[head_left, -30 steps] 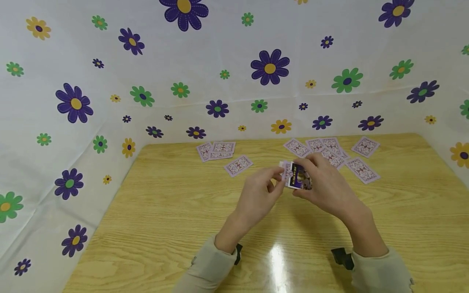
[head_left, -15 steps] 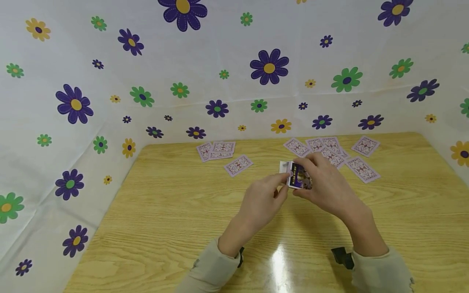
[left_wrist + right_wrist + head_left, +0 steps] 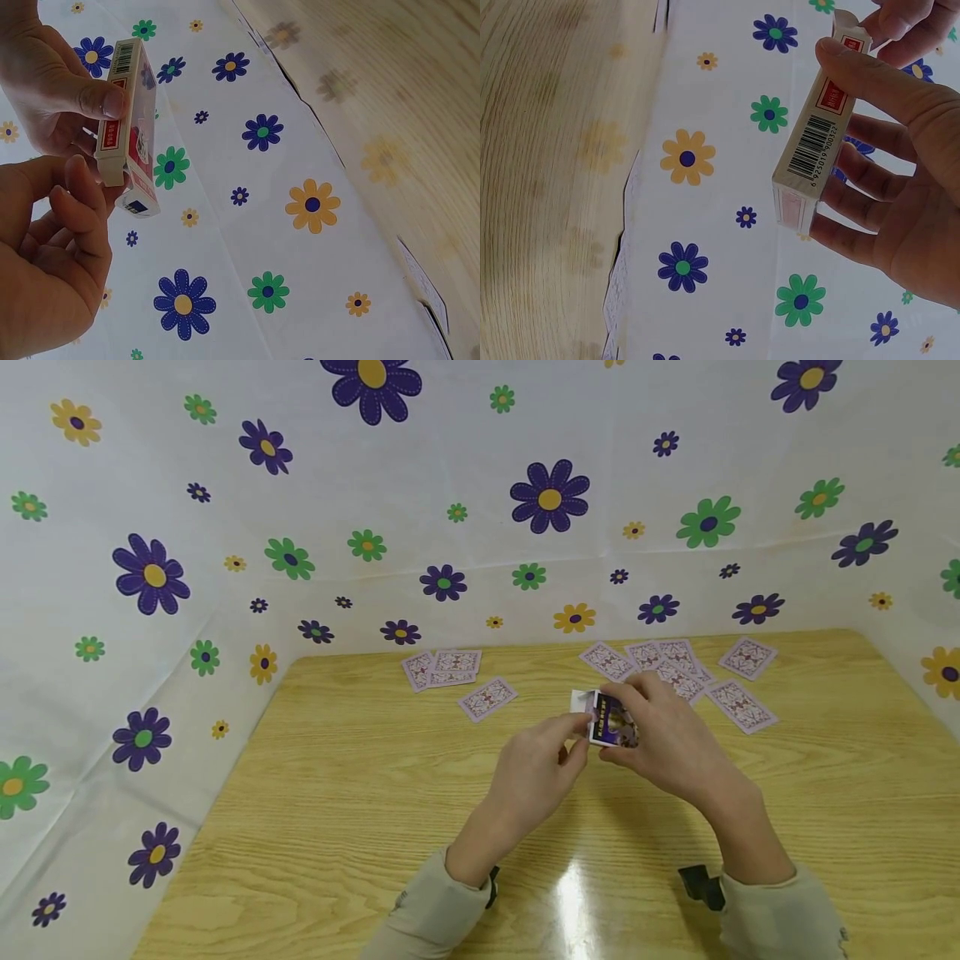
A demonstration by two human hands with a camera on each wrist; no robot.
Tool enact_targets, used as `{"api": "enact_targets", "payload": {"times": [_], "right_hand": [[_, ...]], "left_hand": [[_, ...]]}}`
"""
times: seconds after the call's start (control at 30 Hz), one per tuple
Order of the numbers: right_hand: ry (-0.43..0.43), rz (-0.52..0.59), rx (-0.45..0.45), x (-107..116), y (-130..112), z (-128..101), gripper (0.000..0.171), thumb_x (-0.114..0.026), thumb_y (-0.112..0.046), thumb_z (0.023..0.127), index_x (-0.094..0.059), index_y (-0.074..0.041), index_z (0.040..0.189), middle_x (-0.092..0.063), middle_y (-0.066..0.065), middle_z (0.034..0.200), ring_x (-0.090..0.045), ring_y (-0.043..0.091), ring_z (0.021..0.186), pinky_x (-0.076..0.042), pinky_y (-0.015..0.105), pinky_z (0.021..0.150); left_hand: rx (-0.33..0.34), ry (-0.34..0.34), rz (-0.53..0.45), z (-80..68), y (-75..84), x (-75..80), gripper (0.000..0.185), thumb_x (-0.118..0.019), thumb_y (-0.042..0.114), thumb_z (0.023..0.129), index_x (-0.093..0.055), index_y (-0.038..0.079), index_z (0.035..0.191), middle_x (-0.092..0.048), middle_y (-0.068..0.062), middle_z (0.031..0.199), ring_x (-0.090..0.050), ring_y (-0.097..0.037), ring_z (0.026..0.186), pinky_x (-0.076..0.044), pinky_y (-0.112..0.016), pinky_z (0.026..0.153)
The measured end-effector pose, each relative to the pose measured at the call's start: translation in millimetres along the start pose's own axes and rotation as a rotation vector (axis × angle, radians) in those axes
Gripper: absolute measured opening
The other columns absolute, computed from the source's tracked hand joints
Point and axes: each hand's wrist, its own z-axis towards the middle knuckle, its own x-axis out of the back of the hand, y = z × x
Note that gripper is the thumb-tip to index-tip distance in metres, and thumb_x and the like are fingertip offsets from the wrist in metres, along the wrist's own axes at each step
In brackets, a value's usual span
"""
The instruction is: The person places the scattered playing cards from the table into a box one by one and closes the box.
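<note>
- card box (image 3: 613,722) is held up over the middle of the desk (image 3: 360,827), nearer its far edge, with the white flap at its left end standing open.
- right hand (image 3: 671,743) grasps the box, thumb along the barcode side and fingers curled round the opposite face; the right wrist view shows this plainly (image 3: 810,142).
- left hand (image 3: 536,768) meets the box's left end, with its thumb and forefinger at the flap; in the left wrist view its fingers (image 3: 79,202) curl against the bottom corner of the box (image 3: 127,120).
- loose playing cards (image 3: 678,672) lie face down in a scatter by the far right part of the desk, just behind the right hand.
- a smaller group of cards (image 3: 453,672) lies near the far edge, left of centre.
- flowered cloth (image 3: 450,485) rises behind the desk and along its sides.
</note>
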Motion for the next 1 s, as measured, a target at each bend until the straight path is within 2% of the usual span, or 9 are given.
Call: {"api": "enact_targets", "payload": {"times": [0.23,0.4,0.67,0.77,0.83,0.93,1.0], "right_hand": [[-0.003,0.001,-0.004,1,0,0,0.073,-0.092,-0.016,0.07,-0.057,0.001,0.132,-0.053,0.019,0.119,-0.054,0.031,0.1,-0.052,0.046,0.087],[-0.003,0.005,-0.009,2,-1,-1,0.073,-0.091,-0.015,0.07,-0.057,0.001,0.132,-0.053,0.019,0.119,-0.054,0.031,0.101,-0.052,0.047,0.087],[-0.029,0.009,-0.039,3,2,-2,0.074,-0.092,-0.016,0.07,-0.056,0.0,0.133,-0.053,0.019,0.12,-0.054,0.031,0.1,-0.052,0.047,0.087],[-0.044,0.01,-0.063,4,4,-2,0.075,-0.091,-0.018,0.071,-0.055,-0.001,0.135,-0.052,0.018,0.122,-0.054,0.031,0.101,-0.052,0.047,0.086],[-0.051,0.015,-0.072,4,4,-2,0.075,-0.09,-0.019,0.072,-0.055,-0.001,0.135,-0.052,0.018,0.124,-0.055,0.031,0.102,-0.052,0.047,0.086],[-0.061,0.023,-0.08,3,4,-1,0.074,-0.089,-0.02,0.073,-0.054,-0.002,0.136,-0.051,0.018,0.124,-0.054,0.031,0.102,-0.052,0.047,0.086],[-0.061,0.026,-0.08,3,5,-1,0.074,-0.089,-0.019,0.073,-0.054,-0.001,0.136,-0.051,0.018,0.124,-0.054,0.031,0.103,-0.051,0.047,0.087]], "left_hand": [[0.0,0.003,-0.001,0.4,1.2,0.1,0.024,-0.066,0.003,0.093,-0.067,0.001,0.117,-0.074,-0.01,0.102,-0.057,-0.008,0.061,-0.042,-0.009,0.054],[-0.003,0.036,-0.025,-0.1,1.1,2.4,0.022,-0.065,0.005,0.094,-0.067,0.001,0.116,-0.072,-0.011,0.105,-0.058,-0.01,0.064,-0.041,-0.011,0.053],[0.068,0.117,-0.056,3.5,-10.4,8.9,0.02,-0.064,0.004,0.094,-0.069,0.002,0.113,-0.07,-0.008,0.095,-0.059,-0.012,0.067,-0.045,-0.016,0.056],[0.128,0.143,-0.069,6.3,-23.5,11.8,0.019,-0.063,0.003,0.094,-0.069,0.002,0.112,-0.071,-0.008,0.093,-0.059,-0.012,0.064,-0.046,-0.019,0.055],[0.201,0.149,-0.065,8.4,-35.6,14.0,0.019,-0.063,0.003,0.093,-0.069,0.002,0.111,-0.071,-0.009,0.092,-0.059,-0.012,0.063,-0.047,-0.02,0.055],[0.329,0.119,-0.041,12.2,-55.6,17.8,0.019,-0.064,0.004,0.093,-0.068,0.003,0.111,-0.07,-0.008,0.091,-0.059,-0.014,0.066,-0.046,-0.022,0.056],[0.405,0.074,-0.028,15.5,-69.0,19.7,0.021,-0.063,0.005,0.093,-0.067,0.003,0.113,-0.069,-0.008,0.093,-0.06,-0.015,0.071,-0.047,-0.024,0.058]]}}
